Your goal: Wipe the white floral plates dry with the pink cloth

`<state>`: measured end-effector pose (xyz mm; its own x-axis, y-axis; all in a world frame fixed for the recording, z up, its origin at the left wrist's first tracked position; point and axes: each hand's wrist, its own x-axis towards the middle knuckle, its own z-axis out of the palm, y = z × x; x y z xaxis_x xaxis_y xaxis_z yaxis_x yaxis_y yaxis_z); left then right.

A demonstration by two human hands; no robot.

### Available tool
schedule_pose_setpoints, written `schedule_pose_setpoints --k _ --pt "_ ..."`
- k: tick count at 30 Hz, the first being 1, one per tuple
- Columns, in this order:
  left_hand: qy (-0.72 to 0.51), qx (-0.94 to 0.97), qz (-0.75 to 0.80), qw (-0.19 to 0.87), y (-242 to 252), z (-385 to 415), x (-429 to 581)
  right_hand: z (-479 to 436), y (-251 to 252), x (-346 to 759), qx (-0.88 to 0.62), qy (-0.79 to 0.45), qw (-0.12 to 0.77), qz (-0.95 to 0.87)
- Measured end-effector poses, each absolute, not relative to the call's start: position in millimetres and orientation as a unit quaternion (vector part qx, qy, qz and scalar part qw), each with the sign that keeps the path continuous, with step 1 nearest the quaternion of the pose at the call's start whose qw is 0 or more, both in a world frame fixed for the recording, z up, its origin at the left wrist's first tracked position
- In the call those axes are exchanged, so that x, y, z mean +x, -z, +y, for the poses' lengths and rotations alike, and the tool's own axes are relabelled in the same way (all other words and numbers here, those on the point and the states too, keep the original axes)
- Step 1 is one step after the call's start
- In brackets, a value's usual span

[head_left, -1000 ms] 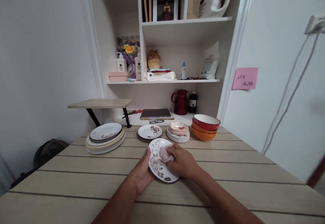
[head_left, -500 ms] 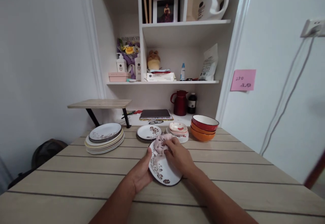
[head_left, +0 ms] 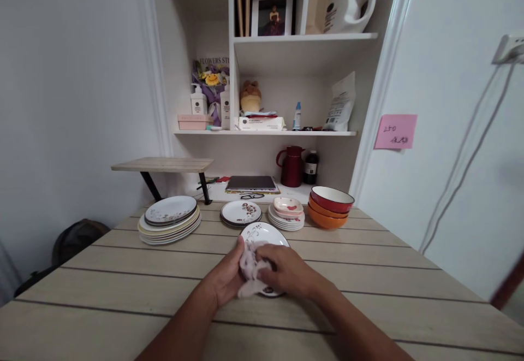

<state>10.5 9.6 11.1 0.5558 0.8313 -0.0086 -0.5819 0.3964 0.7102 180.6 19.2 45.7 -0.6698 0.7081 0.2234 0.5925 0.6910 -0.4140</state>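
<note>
A white plate (head_left: 268, 234) with a dark rim and brown floral pattern is tilted up above the table in front of me. My left hand (head_left: 228, 279) grips its left edge, thumb on the face and the other fingers hidden behind. My right hand (head_left: 286, 269) is closed on a pale pink cloth (head_left: 250, 265) pressed against the plate's lower left face. Part of the cloth hangs over the plate's lower edge. Just beyond are a short stack of matching plates (head_left: 240, 213) and small white dishes (head_left: 285, 221) topped by heart-patterned ones.
A taller plate stack (head_left: 170, 219) stands at the left, near a small wooden riser (head_left: 162, 165). Red and orange bowls (head_left: 331, 207) are stacked at the right. Behind lie glasses (head_left: 252, 196), a dark laptop (head_left: 251, 183) and a red jug (head_left: 292, 166), under white shelves.
My right hand has moved the cloth from the plate's upper part down to its lower left. The plate's top is now uncovered. The view has shifted slightly.
</note>
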Motion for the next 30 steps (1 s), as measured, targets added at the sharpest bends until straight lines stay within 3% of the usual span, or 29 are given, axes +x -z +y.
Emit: schedule_pose_setpoints --k 5,11,16,20,24,27,30 --pt "-0.442 0.348 0.186 0.806 -12.4 8.5 12.8 30.9 -44.9 166.7 -0.512 -0.104 0.254 -0.814" --pt "-0.439 0.347 0.197 0.805 -10.7 9.0 12.1 38.2 -52.4 195.9 -0.608 -0.057 0.134 -0.781" --pt "-0.425 0.341 0.165 0.822 -8.5 10.7 10.5 21.0 -53.7 210.0 -0.481 -0.114 0.046 -0.868" --pt "-0.418 0.337 0.177 0.825 -7.8 12.1 9.7 11.6 -46.9 190.9 -0.408 -0.172 0.118 -0.889" --pt "-0.425 0.344 0.187 0.816 -9.0 12.2 10.7 21.3 -45.0 169.5 -0.511 -0.102 0.237 -0.820" --pt "-0.438 0.343 0.198 0.807 -9.5 12.1 12.6 34.8 -48.0 173.6 -0.599 -0.052 0.232 -0.765" --pt "-0.442 0.336 0.201 0.807 -8.3 12.5 13.4 41.2 -50.9 190.6 -0.623 -0.041 0.161 -0.765"
